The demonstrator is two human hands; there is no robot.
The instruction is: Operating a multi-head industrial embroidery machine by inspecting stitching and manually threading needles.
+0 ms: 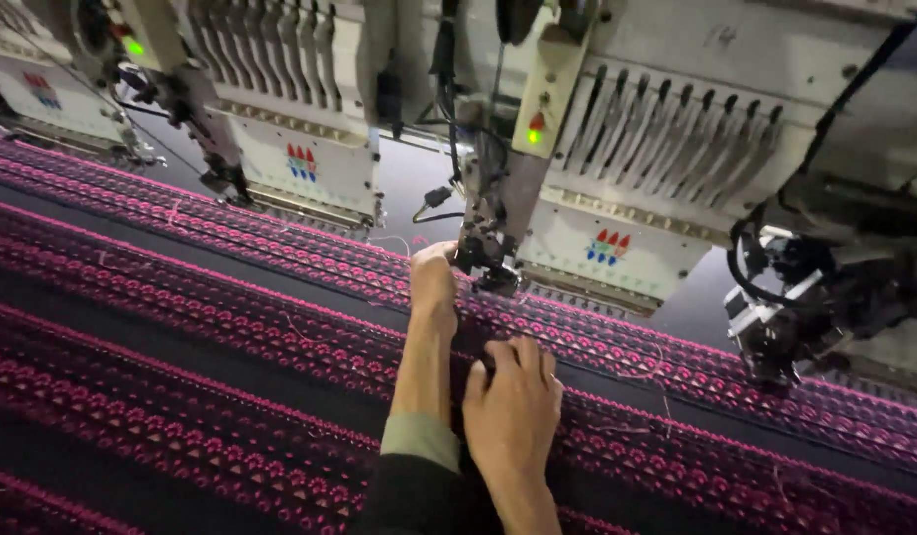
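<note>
Two hands worked over a wide dark fabric point(181, 327) stretched flat beneath a row of embroidery machine heads point(637, 149); the cloth carried long parallel bands of pink stitched motifs running from upper left to lower right, with loose pink thread ends lying on it here and there. The heads were cream-coloured, each with a row of vertical needle bars and a small panel of coloured marks; green indicator lights point(531, 136) glowed on two of them. The left hand point(433, 287) was stretched forward on a long, nearly straight forearm, a pale green cuff point(419, 438) showing over a dark sleeve at the wrist. Its fingers were bunched together at the needle assembly point(486, 260) of the middle head, touching or just beside the presser foot; whether they pinched a thread could not be told, since the fingertips were hidden behind the knuckles. The right hand point(513, 406) lay palm down on the fabric, nearer the body and just right of the left forearm, fingers close together and slightly curled, pressing on an embroidered band. A dark mechanism with black cables point(785, 307) hung at the right edge, well apart from both hands. No containers were in view.
</note>
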